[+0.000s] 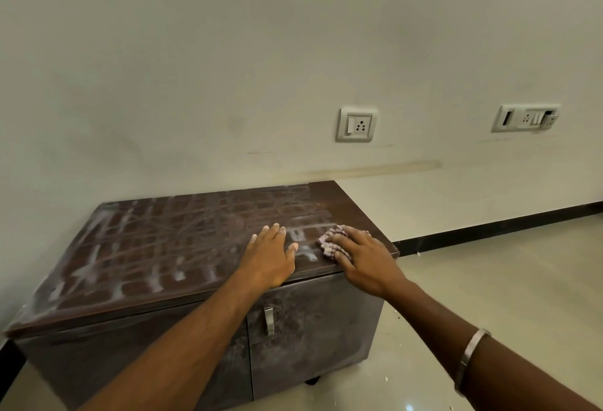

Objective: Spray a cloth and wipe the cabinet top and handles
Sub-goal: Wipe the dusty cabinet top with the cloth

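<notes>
Right hand (365, 258) presses cloth (332, 241) on cabinet top (156, 247) (dusty).

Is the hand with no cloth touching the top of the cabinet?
Touching. In the head view the left hand lies flat, palm down, with straight fingers on the dusty cabinet top, beside the cloth that sits under the right hand.

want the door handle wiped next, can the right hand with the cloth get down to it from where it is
Probably yes. The right hand presses the cloth flat near the cabinet top's right front edge. The metal handle hangs below on the door, uncovered, though the left forearm crosses close beside it.
</notes>
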Motion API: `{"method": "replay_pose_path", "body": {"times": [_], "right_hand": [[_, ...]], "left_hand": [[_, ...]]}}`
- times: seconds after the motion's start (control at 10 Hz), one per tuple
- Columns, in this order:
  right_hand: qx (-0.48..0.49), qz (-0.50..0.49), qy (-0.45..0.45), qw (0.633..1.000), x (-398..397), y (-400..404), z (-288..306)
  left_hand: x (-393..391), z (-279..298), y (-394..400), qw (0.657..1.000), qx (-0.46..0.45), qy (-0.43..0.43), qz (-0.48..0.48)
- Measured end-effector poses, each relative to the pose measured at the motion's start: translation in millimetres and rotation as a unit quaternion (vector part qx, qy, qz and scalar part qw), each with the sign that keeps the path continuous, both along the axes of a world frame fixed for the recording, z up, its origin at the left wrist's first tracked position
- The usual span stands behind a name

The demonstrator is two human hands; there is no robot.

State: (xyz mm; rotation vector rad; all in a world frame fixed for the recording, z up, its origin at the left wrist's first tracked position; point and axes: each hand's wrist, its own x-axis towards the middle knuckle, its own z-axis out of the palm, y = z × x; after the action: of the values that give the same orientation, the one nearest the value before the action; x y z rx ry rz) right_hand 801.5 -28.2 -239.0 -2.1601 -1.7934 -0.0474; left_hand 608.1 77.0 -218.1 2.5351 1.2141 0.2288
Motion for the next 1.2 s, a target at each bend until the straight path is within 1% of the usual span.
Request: {"method": "replay_pose_path", "body": {"times": [0.1,0.2,0.3,0.4,0.5,0.6,0.8,0.9,1.0,1.1,1.2], "right_hand": [[0.0,0.022,0.004,1.0,-5,-9,-3],[-0.003,0.013,0.016,1.0,7,-14,-3],[0.0,-0.017,0.018,1.0,6,-8,-1],[-0.001,-0.018,0.009,1.0,-13,1,2],[0.012,0.011,0.006,1.0,-33,0,3],[0.008,0.034,0.012,0.999,-32,-8,2],[-0.015,0.003,0.015,1.0,-17,5,7],[-0.026,0.004,-0.005,1.0,-27,21,10],[-0.023,0.024,-0.016,0.999,-36,20,8],[-0.026,0.049,-0.008,0.998,-29,11,4],[-0.048,0.032,0.006,0.998,-13,18,8]], "left_hand": [[-2,0,-2,1.0,0.001,0.002,0.001],[-5,0,-4,1.0,0.006,-0.001,-0.002],[-7,-1,-5,1.0,0.004,-0.001,-0.006],[-7,-1,-3,1.0,0.006,0.002,-0.007],[-5,-2,-3,1.0,0.012,0.002,-0.002],[-6,-1,-3,1.0,0.013,0.002,-0.004],[-12,-1,4,1.0,0.012,0.007,-0.006],[-10,1,6,1.0,0.015,0.011,-0.006],[-8,1,5,1.0,0.016,0.013,-0.003],[-10,-1,6,1.0,0.015,0.016,-0.005],[-14,-1,9,1.0,0.012,0.014,-0.009]]}}
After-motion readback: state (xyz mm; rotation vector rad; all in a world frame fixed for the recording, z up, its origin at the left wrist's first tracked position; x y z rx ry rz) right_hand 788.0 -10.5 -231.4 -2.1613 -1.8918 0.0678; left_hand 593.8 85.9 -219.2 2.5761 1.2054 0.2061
